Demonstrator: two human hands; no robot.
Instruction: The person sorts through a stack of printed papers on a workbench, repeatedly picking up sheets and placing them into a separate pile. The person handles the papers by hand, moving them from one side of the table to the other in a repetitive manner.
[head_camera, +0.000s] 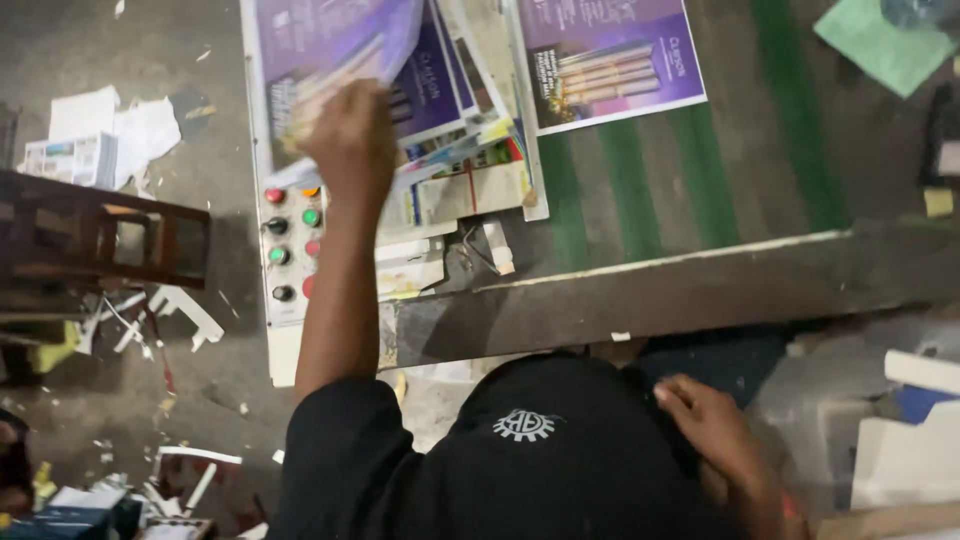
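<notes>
I see left hand (350, 140) gripping purple printed sheet (330, 50) over control panel (285, 250); right hand (715, 425) flat on black shirt (530, 470), holding nothing.

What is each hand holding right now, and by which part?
The left hand grips a purple printed sheet at its lower edge, lifting it off the stack. The right hand holds nothing; it rests against the black shirt.
</notes>
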